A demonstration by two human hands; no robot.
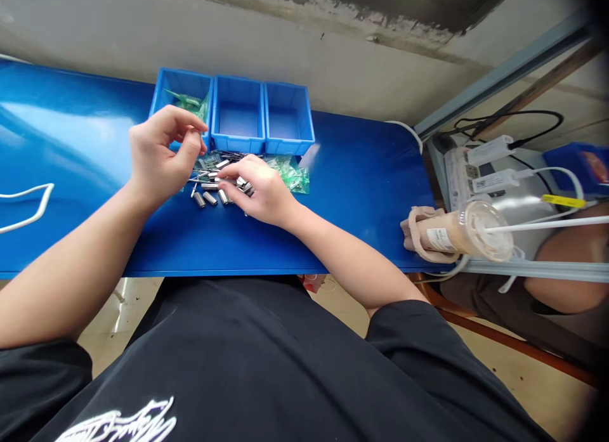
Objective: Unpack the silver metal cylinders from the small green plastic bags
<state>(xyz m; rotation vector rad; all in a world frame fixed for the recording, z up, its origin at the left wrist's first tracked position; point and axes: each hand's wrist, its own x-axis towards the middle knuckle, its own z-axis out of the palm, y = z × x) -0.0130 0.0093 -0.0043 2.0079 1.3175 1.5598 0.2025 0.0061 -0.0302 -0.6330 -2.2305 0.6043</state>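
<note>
Several small metal parts (210, 198), short silver sleeves with a few thin pins among them, lie loose on the blue worktop (356, 195), just in front of the bin row and between the two hands.

Right hand (261, 191) sits at 3 o'clock of the pile, palm down, with its fingertips (227, 175) bent onto the parts. Contact is certain, but I can't tell if it has an actual grip on one.

Left hand (159, 153) is at 10 o'clock of the pile, raised off the worktop, thumb and forefinger pinched together. Can't tell whether anything is held between them.

Three blue bins (238, 141) stand side by side at 12 o'clock. The left one holds green plastic bags (190, 103). More green bags (292, 174) lie on the worktop at 2 o'clock of the pile, just in front of the right bin.

Further out at 3 o'clock, a lidded cup with a straw (464, 236) lies on its side over a beige cloth (413, 229) at the worktop edge. A power strip (457, 175) with white plugs is behind it. A white cable (33, 207) loops at far 9 o'clock.
</note>
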